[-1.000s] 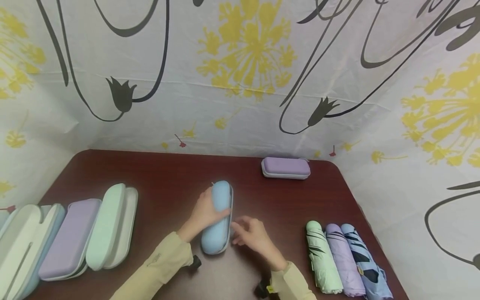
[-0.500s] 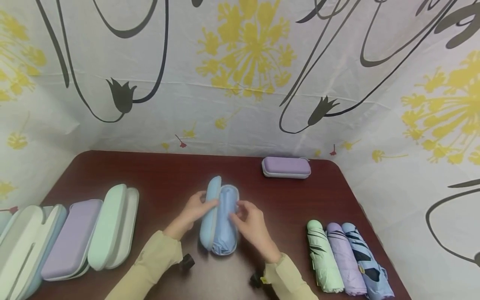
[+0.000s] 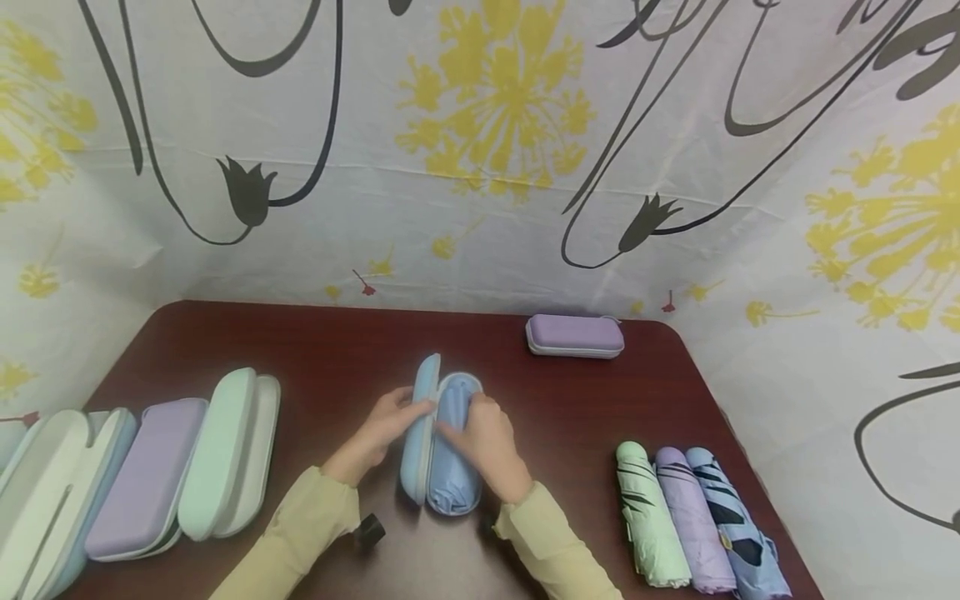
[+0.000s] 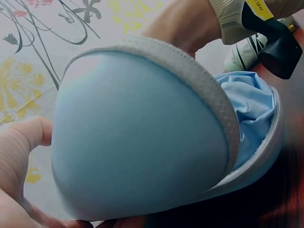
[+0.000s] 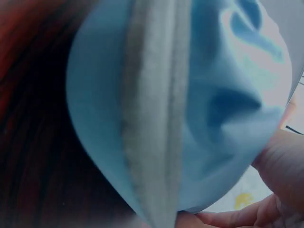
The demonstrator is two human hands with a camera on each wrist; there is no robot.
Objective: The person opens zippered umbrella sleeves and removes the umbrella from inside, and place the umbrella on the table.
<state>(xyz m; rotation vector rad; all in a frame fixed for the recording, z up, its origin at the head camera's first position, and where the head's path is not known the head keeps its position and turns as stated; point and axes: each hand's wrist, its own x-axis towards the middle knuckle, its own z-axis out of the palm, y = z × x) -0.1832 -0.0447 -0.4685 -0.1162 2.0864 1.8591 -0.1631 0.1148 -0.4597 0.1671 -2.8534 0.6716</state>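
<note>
A light blue zip case (image 3: 417, 454) stands unzipped in the middle of the table, its lid tipped up on the left. Inside lies a folded blue umbrella (image 3: 453, 475), its crumpled fabric end showing at the near side. My left hand (image 3: 386, 423) holds the lid, thumb at its edge and fingers behind it. In the left wrist view the lid (image 4: 137, 137) hides most of the umbrella fabric (image 4: 251, 102). My right hand (image 3: 491, 442) grips the umbrella across its middle, thumb on the left side. The right wrist view shows the umbrella's fabric (image 5: 232, 109) bulging above the case's zipper edge (image 5: 154, 114).
To the left stand a mint case (image 3: 217, 458), a lilac case (image 3: 146, 483) and a blue-and-white open case (image 3: 75, 500). Another lilac case (image 3: 574, 335) lies at the back right. Green (image 3: 651, 517), purple (image 3: 693, 521) and blue (image 3: 738, 525) folded umbrellas lie at the right.
The blue case's lid has swung open to the left, uncovering the umbrella. My left hand moved left with the lid; my right hand moved from the case's right edge onto the umbrella.
</note>
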